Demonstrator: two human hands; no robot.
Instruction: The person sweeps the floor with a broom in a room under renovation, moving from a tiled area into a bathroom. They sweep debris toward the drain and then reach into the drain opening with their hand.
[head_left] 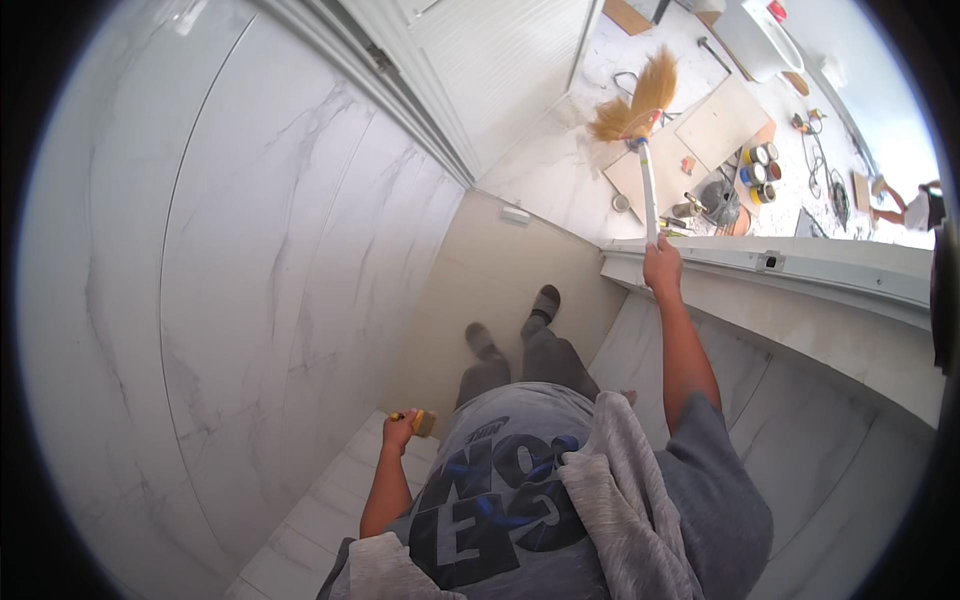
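My right hand (662,266) is closed round the white handle of a broom (649,190), held out ahead of me. The broom's two tufts of straw-coloured bristles (655,85) point away, over the floor of the room past the doorway. Low on the left, my left hand (398,432) grips a paintbrush (424,424) with a yellow handle and pale bristles. The paintbrush hangs beside my grey shirt, close to the marbled wall, touching nothing I can make out.
Marbled panels (250,230) line the left wall, and a white door (500,70) stands by the doorway. Beyond lie flat boards (722,122), several paint cans (755,174), a dark bucket (718,200) and cables (838,195). Another person (915,208) is at the far right.
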